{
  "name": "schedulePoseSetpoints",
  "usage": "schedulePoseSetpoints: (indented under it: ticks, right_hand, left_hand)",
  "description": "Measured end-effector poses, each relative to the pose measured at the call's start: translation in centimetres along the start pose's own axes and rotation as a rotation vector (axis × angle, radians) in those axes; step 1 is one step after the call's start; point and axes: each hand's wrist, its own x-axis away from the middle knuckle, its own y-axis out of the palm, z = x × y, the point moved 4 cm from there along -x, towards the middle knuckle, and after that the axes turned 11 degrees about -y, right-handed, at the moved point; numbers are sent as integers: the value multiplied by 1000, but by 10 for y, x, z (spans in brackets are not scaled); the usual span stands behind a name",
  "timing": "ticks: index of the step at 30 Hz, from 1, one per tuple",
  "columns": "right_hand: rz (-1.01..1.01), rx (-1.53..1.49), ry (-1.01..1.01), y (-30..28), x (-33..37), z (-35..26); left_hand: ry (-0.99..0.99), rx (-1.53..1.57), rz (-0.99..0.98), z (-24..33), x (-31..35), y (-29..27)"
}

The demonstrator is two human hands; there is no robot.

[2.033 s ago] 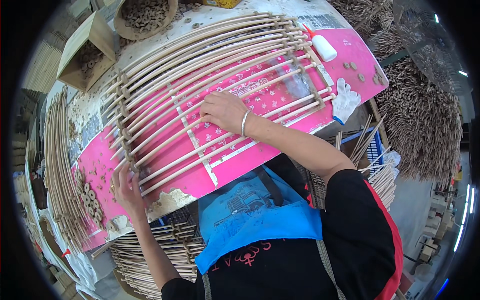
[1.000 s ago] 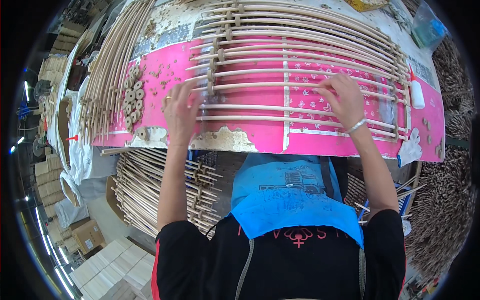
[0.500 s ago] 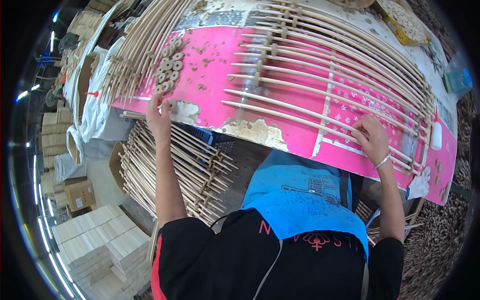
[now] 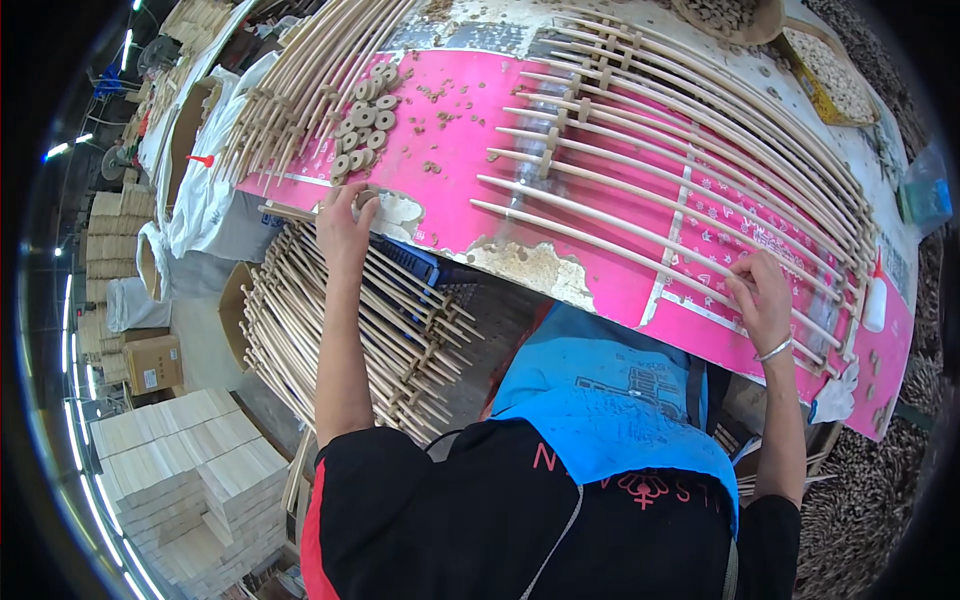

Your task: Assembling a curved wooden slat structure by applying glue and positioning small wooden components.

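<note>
At the near left table edge, my left hand (image 4: 346, 222) has its fingers curled together, just below a cluster of wooden rings (image 4: 362, 126). What lies between those fingertips is too unclear to name. My right hand (image 4: 765, 303) pinches a slender wooden rod (image 4: 610, 238) toward its right end, one of the two rods nearest me. Both of these rods lack a ring at their pointed left ends. Farther rods in the same row carry small wooden rings (image 4: 548, 150) near their left ends.
Ringed rods (image 4: 290, 90) are piled at the table's left, and more rods (image 4: 340, 320) lie below its edge. A white glue bottle (image 4: 874, 303) and a white glove (image 4: 838, 394) sit at the right. A yellow tray (image 4: 828, 75) of small wooden pieces stands far right.
The view has shifted slightly. My left hand has drawn back a little from the ring cluster toward the edge, its fingers closing. My right hand has shifted slightly along the nearest rods.
</note>
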Motion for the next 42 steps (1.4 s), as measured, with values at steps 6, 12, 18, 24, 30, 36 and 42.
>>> schedulePoseSetpoints:
  ticks: [6,12,18,24,30,36,42]
  right_hand:
    - [66,-120,8,-7,-9,-4]
    - [96,-115,-18,-7,-10,-6]
    - [88,-122,-37,3,-12,-6]
    - [90,-132,-47,10,-20,-12]
    - [88,-110,-52,7,-20,-12]
    - [95,-70,-95,7,-23,-11]
    - [159,-25,-172,9,-33,-27]
  left_hand:
    - [15,-38,32,18,7,4]
    - [-67,193,-12,12,3,15]
    - [-275,1040,-261,71,1,29]
    - [-256,1162,-229,119,8,35]
    - [-225,1115,-87,122,10,36]
    - [-143,860,46,138,17,20]
    - [37,664,116,169,32,21]
